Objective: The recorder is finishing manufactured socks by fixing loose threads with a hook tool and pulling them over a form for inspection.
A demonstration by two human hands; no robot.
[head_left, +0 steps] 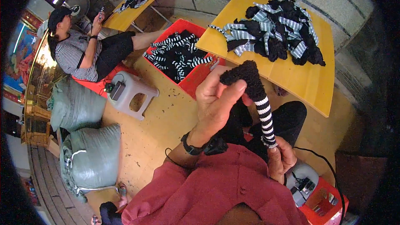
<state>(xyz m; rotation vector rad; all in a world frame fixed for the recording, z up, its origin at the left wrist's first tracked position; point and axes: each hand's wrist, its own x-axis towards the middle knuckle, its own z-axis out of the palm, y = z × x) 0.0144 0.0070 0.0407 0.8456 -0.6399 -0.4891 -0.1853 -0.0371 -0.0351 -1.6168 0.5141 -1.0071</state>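
Note:
Held in front of me is a knitted piece (265,116), with a fuzzy black part at its upper end and a narrow black-and-white striped tube below. My left hand (218,100) is closed on the fuzzy part, the thumb lying over its edge. At the lower end of the striped tube, my right hand (282,160) pinches the cuff. The tube hangs slightly slanted between the two hands. Some of the right hand's fingers are hidden behind the cuff.
A yellow table (308,83) ahead on the right bears a pile of black and grey-striped knit pieces (275,29). Beyond my left hand stands a red crate (193,83) of similar striped pieces. Further left are a grey stool (133,91), full sacks (93,154) and a seated person (79,50).

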